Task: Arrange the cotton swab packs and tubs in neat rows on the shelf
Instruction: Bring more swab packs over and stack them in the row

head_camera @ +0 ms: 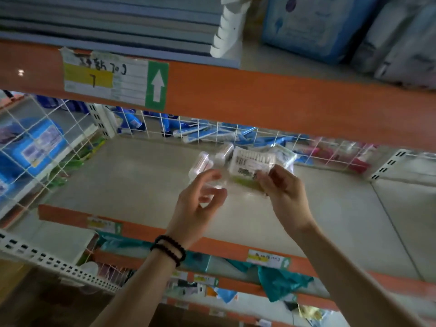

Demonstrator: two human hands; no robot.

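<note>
Clear plastic makes up the flat cotton swab pack (253,165), its white-tipped swabs lined in a row behind a white barcode label and a blurred green band; the right hand (286,193) pinches its lower edge, holding it above the pale grey metal shelf (132,180); the left hand (197,204) has its fingers loosely curled around a transparent round tub (213,182), though blur hides the contact; two more small clear tubs of swabs (215,159) sit just behind, near the white wire grid (212,131).
</note>
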